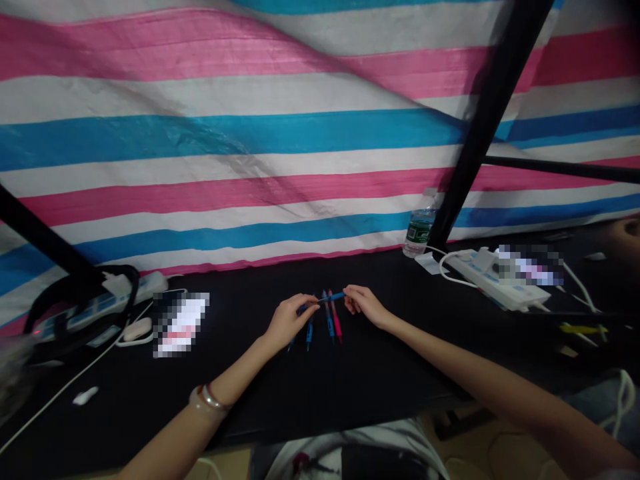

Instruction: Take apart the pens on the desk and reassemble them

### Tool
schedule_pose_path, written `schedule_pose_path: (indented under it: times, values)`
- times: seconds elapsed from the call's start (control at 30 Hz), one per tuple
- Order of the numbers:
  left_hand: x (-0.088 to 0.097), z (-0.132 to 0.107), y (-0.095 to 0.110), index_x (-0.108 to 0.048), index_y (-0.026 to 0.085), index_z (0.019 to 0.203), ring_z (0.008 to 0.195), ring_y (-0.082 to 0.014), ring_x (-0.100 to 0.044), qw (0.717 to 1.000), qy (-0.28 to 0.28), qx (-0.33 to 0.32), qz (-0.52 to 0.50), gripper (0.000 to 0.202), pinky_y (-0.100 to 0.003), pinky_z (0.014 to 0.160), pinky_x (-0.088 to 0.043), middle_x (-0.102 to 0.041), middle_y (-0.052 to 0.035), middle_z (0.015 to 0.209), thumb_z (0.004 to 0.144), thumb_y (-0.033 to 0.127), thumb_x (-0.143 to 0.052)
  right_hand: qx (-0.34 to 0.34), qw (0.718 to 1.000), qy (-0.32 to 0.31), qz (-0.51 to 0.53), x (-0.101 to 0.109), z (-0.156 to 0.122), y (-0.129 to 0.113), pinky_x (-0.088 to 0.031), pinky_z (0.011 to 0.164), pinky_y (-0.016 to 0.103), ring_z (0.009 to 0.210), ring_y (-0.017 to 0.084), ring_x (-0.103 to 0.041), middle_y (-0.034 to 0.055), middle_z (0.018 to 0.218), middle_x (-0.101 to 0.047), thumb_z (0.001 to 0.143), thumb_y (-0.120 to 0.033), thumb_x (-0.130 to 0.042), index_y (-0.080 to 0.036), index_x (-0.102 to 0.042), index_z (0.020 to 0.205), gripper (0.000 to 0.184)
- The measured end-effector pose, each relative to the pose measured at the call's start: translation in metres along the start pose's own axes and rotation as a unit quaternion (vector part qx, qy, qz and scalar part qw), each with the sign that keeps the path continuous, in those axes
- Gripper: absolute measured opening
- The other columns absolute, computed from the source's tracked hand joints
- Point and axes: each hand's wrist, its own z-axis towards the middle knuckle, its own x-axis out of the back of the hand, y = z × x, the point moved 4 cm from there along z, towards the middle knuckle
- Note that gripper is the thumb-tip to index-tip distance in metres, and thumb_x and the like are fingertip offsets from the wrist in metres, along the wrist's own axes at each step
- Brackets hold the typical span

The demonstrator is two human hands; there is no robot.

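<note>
A blue pen (336,297) is held level between my two hands above the black table. My left hand (290,317) pinches its thinner left end, and my right hand (367,305) grips the blue right end with curled fingers. Just below the held pen, a blue pen (330,325) and a pink pen (337,321) lie side by side on the tabletop. Another blue pen (309,331) rests closer to my left hand. A dark pen tip (291,345) shows beneath that hand, the rest of it covered.
On the left are a blurred-out phone (181,325), an earbud case (138,329), a loose earbud (86,395) and a power strip (150,288). A water bottle (419,230) and another power strip (500,280) stand right. Another person's hand (627,237) shows at the right edge.
</note>
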Motion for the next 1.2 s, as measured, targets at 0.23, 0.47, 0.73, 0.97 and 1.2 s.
schedule_pose_path:
  times: [0.23, 0.47, 0.73, 0.97, 1.2]
  values:
    - [0.003, 0.000, 0.000, -0.065, 0.021, 0.090, 0.078, -0.0158, -0.059, 1.000, 0.014, -0.010, 0.004, 0.019, -0.024, 0.068, -0.044, -0.064, -0.0035, 0.086, 0.081, 0.033, -0.053, 0.013, 0.999, -0.003, -0.046, -0.002, -0.003, -0.005, -0.032, 0.050, 0.025, 0.040, 0.009, -0.039, -0.0022, 0.038, -0.043, 0.083, -0.055, -0.041, -0.019, -0.043, 0.043, 0.054]
    - [0.003, 0.000, 0.000, -0.066, 0.019, 0.089, 0.078, -0.0162, -0.060, 0.999, 0.026, -0.020, 0.016, 0.020, -0.025, 0.070, -0.043, -0.066, -0.0040, 0.085, 0.081, 0.034, -0.054, 0.001, 0.998, -0.003, -0.056, -0.003, -0.005, -0.004, -0.032, 0.049, 0.025, 0.036, 0.009, -0.038, -0.0021, 0.032, -0.041, 0.083, -0.060, -0.035, -0.020, -0.040, 0.038, 0.061]
    - [0.008, 0.000, 0.007, -0.068, 0.020, 0.083, 0.074, -0.0175, -0.060, 0.996, 0.073, -0.027, 0.048, 0.015, -0.029, 0.070, -0.041, -0.069, -0.0036, 0.082, 0.075, 0.032, -0.062, 0.002, 0.999, -0.009, -0.044, -0.002, -0.003, -0.004, -0.033, 0.050, 0.025, 0.036, 0.009, -0.038, -0.0022, 0.032, -0.042, 0.083, -0.060, -0.037, -0.019, -0.041, 0.038, 0.061]
    - [0.011, 0.000, -0.002, -0.071, 0.016, 0.079, 0.068, -0.0191, -0.061, 0.976, 0.094, 0.106, -0.165, 0.025, -0.028, 0.063, -0.045, -0.069, -0.0063, 0.073, 0.065, 0.036, -0.070, 0.009, 0.998, -0.019, -0.052, -0.006, -0.004, -0.005, -0.033, 0.051, 0.024, 0.037, 0.009, -0.039, -0.0013, 0.033, -0.041, 0.085, -0.059, -0.032, -0.018, -0.043, 0.037, 0.064]
    - [0.007, 0.004, -0.021, -0.067, 0.012, 0.075, 0.069, -0.0154, -0.060, 0.893, 0.138, 0.197, -0.381, 0.027, -0.023, 0.063, -0.045, -0.065, -0.0053, 0.072, 0.062, 0.035, -0.072, -0.002, 0.999, -0.016, -0.042, -0.008, -0.004, -0.003, -0.031, 0.046, 0.023, 0.039, 0.009, -0.042, -0.0017, 0.040, -0.045, 0.082, -0.060, -0.038, -0.016, -0.047, 0.044, 0.058]
